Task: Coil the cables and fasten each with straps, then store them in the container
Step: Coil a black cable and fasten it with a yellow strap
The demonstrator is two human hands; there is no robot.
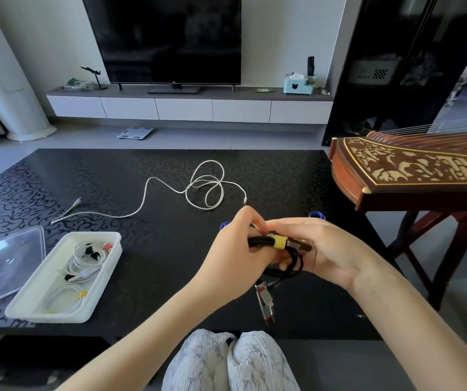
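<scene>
Above the table's near edge, my left hand [235, 258] and my right hand [319, 249] hold a coiled black cable [288, 268] between them. A yellow strap [278, 241] is wrapped around the bundle, and my left fingers pinch at it. The cable's red and silver plugs [264, 301] dangle below the hands. A loose white cable [198, 187] sprawls across the middle of the black table [130, 170]. At the left stands the white container [43, 311], with several strapped white cables [81, 266] inside.
A clear plastic lid [4, 266] lies left of the container. Two blue straps [315, 214] peek out behind my hands. A wooden zither [413, 170] on a stand juts in at the right. A TV [167, 38] and a cabinet stand beyond the table.
</scene>
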